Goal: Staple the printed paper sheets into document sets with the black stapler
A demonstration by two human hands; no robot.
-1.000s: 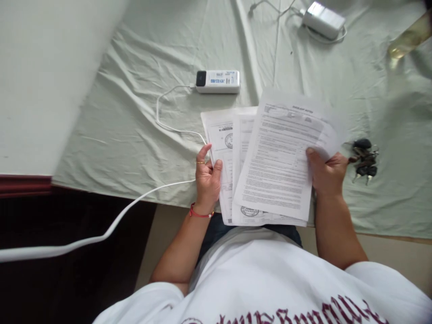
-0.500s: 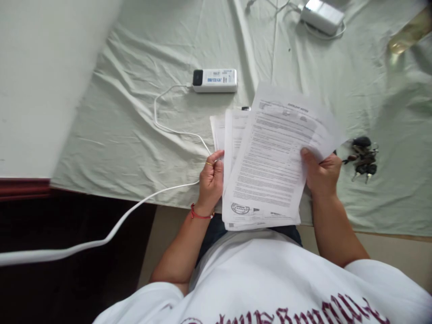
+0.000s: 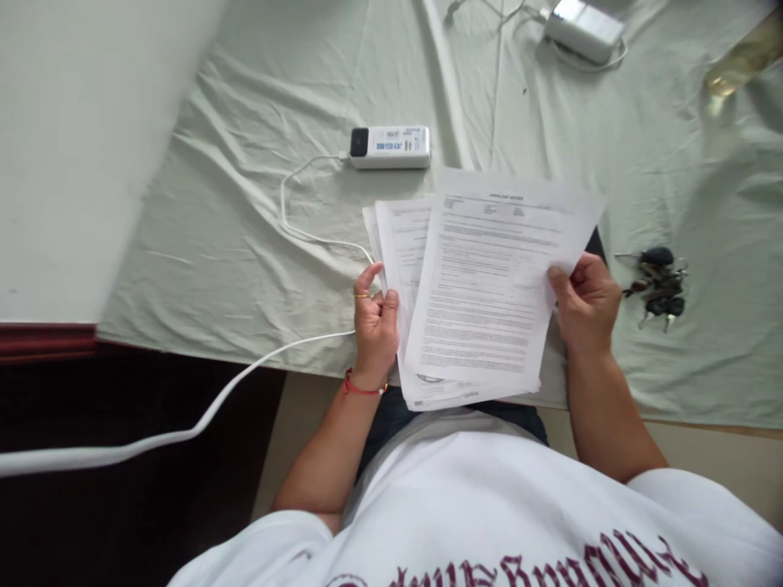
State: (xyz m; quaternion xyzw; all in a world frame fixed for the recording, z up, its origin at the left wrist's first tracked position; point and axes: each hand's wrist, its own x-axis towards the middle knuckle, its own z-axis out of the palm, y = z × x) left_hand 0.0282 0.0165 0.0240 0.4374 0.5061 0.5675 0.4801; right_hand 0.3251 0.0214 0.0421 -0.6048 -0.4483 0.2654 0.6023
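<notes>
My left hand [image 3: 375, 326] grips the left edge of a stack of printed papers [image 3: 404, 236], thumb in front. The sheets are fanned out, their left edges showing. Over the stack lies a top printed sheet [image 3: 489, 277], covered in small text with a heading. My right hand [image 3: 587, 303] pinches that sheet at its right edge, the thumb on the front and the other fingers curled behind. Part of a round stamp shows on a page under its lower edge. Whether my right hand also holds sheets behind the top one is hidden.
A white power bank [image 3: 391, 147] with a plugged-in white cable [image 3: 282, 196] lies beyond the papers on the green tablecloth [image 3: 245, 269]. A bunch of keys [image 3: 661, 281] is right of my right hand. A white adapter [image 3: 584, 33] and a bottle-like object [image 3: 743, 57] lie farther back.
The top sheet has shifted left and slightly down and straightened, now covering most of the stamp. The stack in my left hand has moved a little left, its sheets fanned more.
</notes>
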